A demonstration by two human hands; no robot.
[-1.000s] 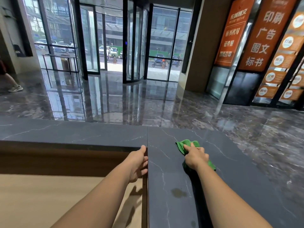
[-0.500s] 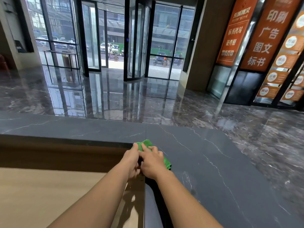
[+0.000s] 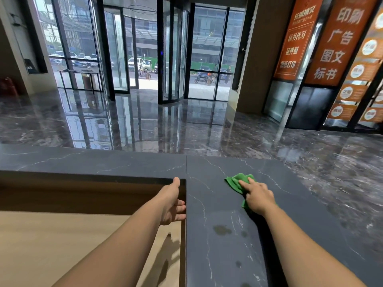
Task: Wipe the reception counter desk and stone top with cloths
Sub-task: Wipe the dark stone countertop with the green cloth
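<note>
- The pale, smooth wooden lower bench (image 3: pixel 51 245) spreads out left of and below the left forearm, and that arm's shadow falls on it beside the stone edge.
- A dark brown wooden inner wall (image 3: pixel 83 193) rises behind this lower bench, left of the left hand.
- The left hand (image 3: pixel 173 201) is relaxed and unclenched. Its thumb points forward into the inner corner, its fingertips touch the side edge of the stone slab, and it grasps nothing.
- The dark grey stone bench top with thin white veins (image 3: pixel 217 255) runs to the right of the left hand and beneath the right forearm. A narrower strip of it extends leftward ahead of the left thumb.
- A dull, damp-looking blotch (image 3: pixel 222 229) lies on the stone between the two forearms, nearer the person than either hand.
- The crumpled bright green cloth (image 3: pixel 236 181) lies on the stone under the right hand, bunching out ahead and to the left of its fingers.
- The right hand (image 3: pixel 258 198) presses down on the cloth with outstretched fingers, palm down.
</note>
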